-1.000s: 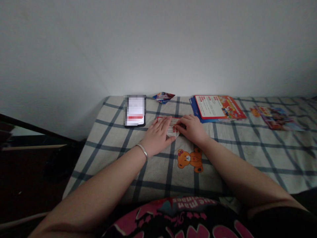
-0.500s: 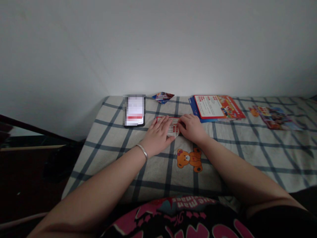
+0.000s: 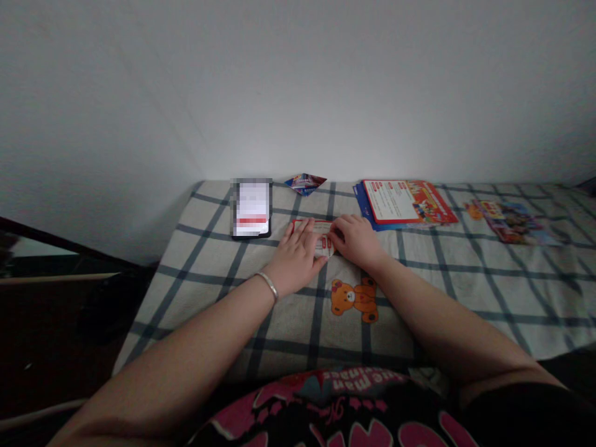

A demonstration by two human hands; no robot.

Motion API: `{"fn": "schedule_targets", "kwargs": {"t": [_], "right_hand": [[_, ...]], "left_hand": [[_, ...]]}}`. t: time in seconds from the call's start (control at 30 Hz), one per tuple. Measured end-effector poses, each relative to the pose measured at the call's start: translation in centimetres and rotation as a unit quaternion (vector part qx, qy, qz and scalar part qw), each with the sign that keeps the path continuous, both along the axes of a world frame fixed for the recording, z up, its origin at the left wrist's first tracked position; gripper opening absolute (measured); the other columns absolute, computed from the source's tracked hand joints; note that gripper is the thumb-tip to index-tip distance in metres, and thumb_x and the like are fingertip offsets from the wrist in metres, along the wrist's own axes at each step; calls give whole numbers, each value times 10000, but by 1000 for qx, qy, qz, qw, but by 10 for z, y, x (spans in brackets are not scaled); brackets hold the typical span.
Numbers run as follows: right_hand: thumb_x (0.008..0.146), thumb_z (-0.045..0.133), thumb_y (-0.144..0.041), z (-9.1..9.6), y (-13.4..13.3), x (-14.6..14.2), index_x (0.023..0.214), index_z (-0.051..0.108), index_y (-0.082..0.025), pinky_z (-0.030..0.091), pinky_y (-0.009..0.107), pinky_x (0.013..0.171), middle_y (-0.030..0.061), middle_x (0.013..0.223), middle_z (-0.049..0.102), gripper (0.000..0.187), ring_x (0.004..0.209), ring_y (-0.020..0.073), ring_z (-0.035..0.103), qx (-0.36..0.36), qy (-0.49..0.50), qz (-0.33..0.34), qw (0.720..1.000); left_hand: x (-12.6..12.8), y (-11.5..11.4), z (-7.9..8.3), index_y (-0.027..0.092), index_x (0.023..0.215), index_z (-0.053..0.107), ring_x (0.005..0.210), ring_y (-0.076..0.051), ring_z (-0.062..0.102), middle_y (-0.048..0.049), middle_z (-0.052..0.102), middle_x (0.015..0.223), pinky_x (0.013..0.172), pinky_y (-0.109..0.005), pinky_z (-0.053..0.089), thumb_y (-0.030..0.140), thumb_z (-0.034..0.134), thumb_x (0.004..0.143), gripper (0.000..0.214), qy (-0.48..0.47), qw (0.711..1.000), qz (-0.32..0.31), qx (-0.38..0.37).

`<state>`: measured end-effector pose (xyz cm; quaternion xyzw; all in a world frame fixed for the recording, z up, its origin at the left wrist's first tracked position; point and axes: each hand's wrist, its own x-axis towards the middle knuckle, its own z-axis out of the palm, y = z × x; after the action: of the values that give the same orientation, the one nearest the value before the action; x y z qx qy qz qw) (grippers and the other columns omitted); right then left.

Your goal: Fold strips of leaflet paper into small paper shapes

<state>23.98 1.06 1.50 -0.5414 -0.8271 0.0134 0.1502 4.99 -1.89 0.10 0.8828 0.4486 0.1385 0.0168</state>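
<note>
My left hand (image 3: 298, 253) lies flat, fingers stretched out, pressing on the left part of a small folded white-and-red paper (image 3: 324, 239) on the checked bedsheet (image 3: 209, 261). My right hand (image 3: 356, 240) has its fingers curled, pinching the paper's right edge. Most of the paper is hidden beneath both hands. A silver bracelet (image 3: 269, 284) is on my left wrist.
A phone (image 3: 252, 207) with a lit screen lies left of my hands. A small folded paper shape (image 3: 305, 182) sits by the wall. Colourful leaflets (image 3: 407, 202) and another printed sheet (image 3: 512, 221) lie to the right. A bear print (image 3: 355, 298) marks the sheet. Dark floor lies at left.
Both hands stay on the folded paper, shifting only slightly; the view has drifted a little.
</note>
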Motion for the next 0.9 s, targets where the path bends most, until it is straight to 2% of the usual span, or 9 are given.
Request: {"fn": "schedule_targets", "kwargs": {"t": [0.13, 0.33, 0.6, 0.77, 0.83, 0.9], "right_hand": [[910, 543, -303, 0, -1, -1, 874, 622, -198, 340, 330, 760, 59, 921, 671, 137, 881, 223, 569, 6, -3, -4, 1000], [900, 561, -296, 2, -3, -2, 869, 623, -198, 333, 330, 753, 58, 930, 675, 120, 888, 221, 568, 5, -8, -10, 1000], [894, 559, -291, 0, -1, -1, 890, 641, -195, 356, 337, 765, 66, 914, 662, 126, 890, 231, 559, 6, 6, -8, 1000], [875, 605, -288, 3, -5, 10, 901, 696, -200, 394, 354, 828, 83, 1003, 664, 130, 946, 237, 539, 34, 58, 52, 996], [874, 624, -317, 6, -10, 16, 854, 724, -219, 391, 376, 857, 71, 989, 681, 142, 956, 243, 535, 54, 58, 88, 993], [888, 615, -315, 11, -15, 22, 895, 743, -237, 398, 365, 848, 56, 948, 696, 150, 921, 224, 537, 38, 46, 151, 987]], "left_hand": [[0, 0, 1, 129, 1281, 465, 1461, -298, 237, -196, 319, 1539, 1197, -506, 182, 409, 475, 951, 433, 18, 1000, -1, -4], [2, 0, 3, 123, 1177, 538, 1456, -337, 233, -224, 317, 1529, 1186, -531, 181, 396, 493, 948, 359, 30, 1000, -7, 6], [2, -1, 9, 146, 1164, 555, 1444, -327, 270, -194, 347, 1522, 1176, -519, 223, 384, 510, 939, 331, 27, 1000, 1, -10], [2, 0, 13, 152, 1151, 560, 1441, -327, 279, -185, 357, 1520, 1170, -503, 247, 397, 522, 930, 332, 28, 999, 10, -13], [2, 0, 14, 157, 1150, 559, 1438, -324, 286, -177, 365, 1518, 1170, -496, 249, 403, 526, 927, 334, 31, 999, 10, -11], [2, 0, 13, 160, 1134, 564, 1436, -328, 288, -173, 365, 1519, 1168, -494, 253, 414, 533, 924, 331, 36, 999, 9, -8]]}}
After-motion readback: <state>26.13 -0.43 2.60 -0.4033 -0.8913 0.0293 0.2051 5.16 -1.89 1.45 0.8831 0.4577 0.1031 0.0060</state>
